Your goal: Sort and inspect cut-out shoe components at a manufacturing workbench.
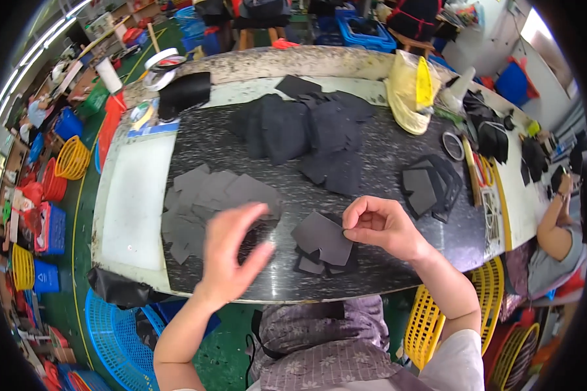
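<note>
My right hand (386, 228) pinches the right edge of a dark grey flat cut piece (318, 236) with a small notch in its lower side. Under and below that piece lie a few more dark pieces (311, 266). Fingers and thumb spread, my left hand (231, 257) is slightly blurred and holds nothing I can see. It hovers at the near right edge of a loose, overlapping spread of grey cut pieces (202, 199). Farther back is a heap of black cut pieces (293, 127). Right of my right hand sits a smaller stack of dark pieces (419, 190).
The black speckled tabletop (274, 254) has a curved near edge. A cream bag (404, 98), a tape roll (453, 146) and tools stand at the right. Blue (120, 345) and yellow (424, 326) baskets flank me below. A person (557, 247) sits at far right.
</note>
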### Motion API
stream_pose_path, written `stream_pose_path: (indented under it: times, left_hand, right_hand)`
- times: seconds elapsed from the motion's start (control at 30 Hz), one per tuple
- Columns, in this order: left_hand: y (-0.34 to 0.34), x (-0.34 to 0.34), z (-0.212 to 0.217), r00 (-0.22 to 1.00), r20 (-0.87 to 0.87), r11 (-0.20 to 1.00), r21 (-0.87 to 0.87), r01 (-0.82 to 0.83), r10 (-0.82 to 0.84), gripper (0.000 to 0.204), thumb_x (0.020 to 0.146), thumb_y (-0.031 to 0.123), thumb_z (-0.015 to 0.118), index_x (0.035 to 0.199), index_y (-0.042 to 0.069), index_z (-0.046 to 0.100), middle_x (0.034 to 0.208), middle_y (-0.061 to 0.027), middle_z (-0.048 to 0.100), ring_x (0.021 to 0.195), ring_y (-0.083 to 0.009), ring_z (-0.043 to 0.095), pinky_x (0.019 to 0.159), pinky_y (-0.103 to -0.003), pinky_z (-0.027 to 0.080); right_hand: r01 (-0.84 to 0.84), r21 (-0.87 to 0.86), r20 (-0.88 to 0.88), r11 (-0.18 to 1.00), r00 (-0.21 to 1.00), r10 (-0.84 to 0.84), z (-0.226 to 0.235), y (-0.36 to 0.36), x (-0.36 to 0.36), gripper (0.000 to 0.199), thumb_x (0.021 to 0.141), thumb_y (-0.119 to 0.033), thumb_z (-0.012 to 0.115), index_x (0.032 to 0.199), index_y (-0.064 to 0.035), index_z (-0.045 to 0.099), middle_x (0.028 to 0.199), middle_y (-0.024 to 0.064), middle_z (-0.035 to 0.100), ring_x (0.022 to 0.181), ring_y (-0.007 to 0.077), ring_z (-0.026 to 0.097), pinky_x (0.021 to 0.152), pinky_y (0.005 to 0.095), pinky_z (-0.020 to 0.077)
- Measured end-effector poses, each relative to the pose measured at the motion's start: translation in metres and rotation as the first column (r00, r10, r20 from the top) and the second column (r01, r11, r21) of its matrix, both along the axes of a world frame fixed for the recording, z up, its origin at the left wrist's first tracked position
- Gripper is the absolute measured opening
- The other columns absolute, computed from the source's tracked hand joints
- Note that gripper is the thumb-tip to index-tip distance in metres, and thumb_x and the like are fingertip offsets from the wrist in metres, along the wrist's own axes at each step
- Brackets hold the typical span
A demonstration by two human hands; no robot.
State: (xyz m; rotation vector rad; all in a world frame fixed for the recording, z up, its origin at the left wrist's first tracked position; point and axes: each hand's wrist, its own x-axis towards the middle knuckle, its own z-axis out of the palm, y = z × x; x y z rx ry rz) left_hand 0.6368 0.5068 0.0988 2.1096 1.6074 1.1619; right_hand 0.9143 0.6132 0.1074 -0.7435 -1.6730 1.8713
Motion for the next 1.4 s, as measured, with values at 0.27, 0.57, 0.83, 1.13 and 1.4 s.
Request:
stream_pose_path:
  times: [0.27, 0.57, 0.83, 1.13, 1.4]
  left_hand:
    - [0.020, 0.060, -0.024, 0.902, 0.425, 0.892, -0.375, 0.254, -0.079, 0.052, 0.086, 0.000, 0.069, 0.134, 0.013, 0.056, 0.066, 0.0043, 0.052, 0.054, -0.0021, 0.049, 0.051, -0.022, 0.041]
    - [0.024, 0.065, -0.026, 0.957, 0.283, 0.880, -0.433, 0.194, -0.071, 0.043, 0.083, -0.001, 0.069, 0.124, 0.010, 0.061, 0.064, 0.0050, 0.048, 0.054, -0.0014, 0.046, 0.049, -0.020, 0.037]
    - [0.016, 0.058, -0.026, 0.994, 0.029, 0.978, -0.182, 0.107, -0.103, 0.030, 0.071, -0.003, 0.075, 0.096, 0.005, 0.061, 0.075, -0.0020, 0.052, 0.063, -0.0109, 0.048, 0.054, -0.024, 0.039]
    - [0.134, 0.182, -0.010, 0.850, 0.044, 0.844, -0.103, 0.527, -0.526, 0.088, 0.081, 0.017, 0.076, 0.150, 0.004, 0.025, 0.148, -0.0265, 0.036, 0.140, -0.0406, 0.034, 0.115, -0.044, 0.030]
    - [0.164, 0.224, -0.057, 0.726, 0.256, 0.728, -0.105, 0.677, -0.638, 0.116, 0.064, 0.031, 0.087, 0.153, 0.003, 0.019, 0.152, -0.0236, 0.031, 0.142, -0.0377, 0.031, 0.118, -0.043, 0.025]
  right_hand:
    - [0.074, 0.021, 0.127, 0.997, 0.989, -0.076, -0.029, -0.012, 0.021, 0.013, 0.086, 0.005, 0.067, 0.097, 0.0006, 0.063, 0.097, 0.0031, 0.062, 0.089, 0.0094, 0.062, 0.080, 0.0250, 0.0541]
    - [-0.025, 0.648, 0.326, 0.762, 0.912, -0.247, -0.021, -0.012, 0.011, 0.028, 0.077, -0.006, 0.075, 0.101, -0.0010, 0.062, 0.101, 0.0125, 0.058, 0.088, 0.0238, 0.064, 0.073, 0.0333, 0.0548]
    - [-0.121, 0.378, 0.346, 0.918, 0.938, -0.019, -0.030, -0.031, 0.008, 0.040, 0.080, -0.018, 0.079, 0.102, -0.0025, 0.050, 0.093, 0.0136, 0.060, 0.083, 0.0312, 0.065, 0.075, 0.0383, 0.0518]
    - [0.203, 0.910, 0.190, 0.361, 0.569, -0.800, -0.010, 0.051, 0.165, 0.075, 0.078, -0.035, 0.080, 0.135, 0.0004, 0.046, 0.138, 0.0221, 0.048, 0.129, 0.0393, 0.045, 0.109, 0.0449, 0.0362]
    - [0.346, 0.570, 0.339, 0.745, 0.727, -0.597, -0.029, -0.002, 0.161, 0.093, 0.073, -0.035, 0.086, 0.139, 0.0045, 0.033, 0.138, 0.0238, 0.046, 0.132, 0.0343, 0.045, 0.110, 0.0423, 0.0362]
